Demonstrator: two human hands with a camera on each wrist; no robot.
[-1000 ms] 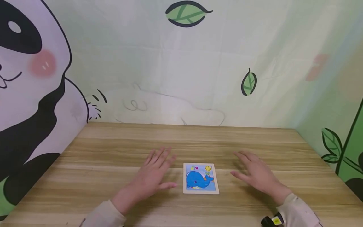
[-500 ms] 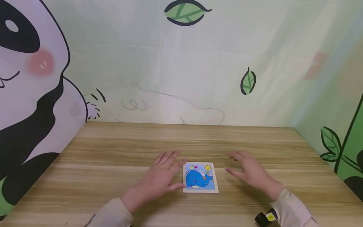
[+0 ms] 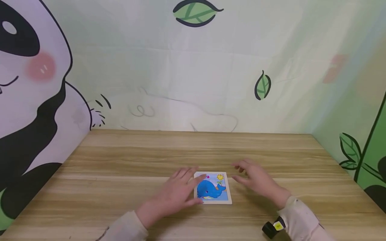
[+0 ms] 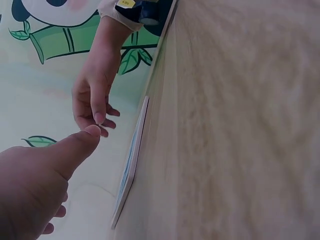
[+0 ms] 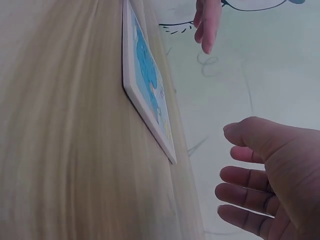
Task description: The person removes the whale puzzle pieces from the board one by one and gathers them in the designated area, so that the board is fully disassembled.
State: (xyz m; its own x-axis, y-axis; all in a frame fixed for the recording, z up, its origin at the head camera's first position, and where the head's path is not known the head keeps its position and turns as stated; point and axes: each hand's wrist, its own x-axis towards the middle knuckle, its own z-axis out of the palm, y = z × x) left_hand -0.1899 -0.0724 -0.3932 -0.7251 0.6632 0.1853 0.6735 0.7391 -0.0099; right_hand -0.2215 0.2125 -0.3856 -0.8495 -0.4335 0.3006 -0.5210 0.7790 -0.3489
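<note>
A square picture board (image 3: 212, 190) with a pale frame, showing a blue whale and a yellow sun-like flower, lies flat on the wooden table. My left hand (image 3: 176, 192) hovers at its left side in the head view, fingers spread, thumb and index finger overlapping the board's left edge. To the right of the board is my right hand (image 3: 260, 179), its fingers loosely bent and holding nothing. From the left wrist, the board (image 4: 131, 162) appears edge-on, below both hands. The right wrist view shows a gap between my right hand (image 5: 270, 175) and the board (image 5: 147, 80).
The wooden table (image 3: 135, 150) runs back to a pale printed backdrop (image 3: 205, 73) with leaves. A large printed panda (image 3: 36, 83) fills the left side. A black device with a yellow label (image 3: 273, 227) is worn at my right wrist.
Both hands have moved inward toward the board, the left to the right and the right to the left. The board stays in place on the table.
</note>
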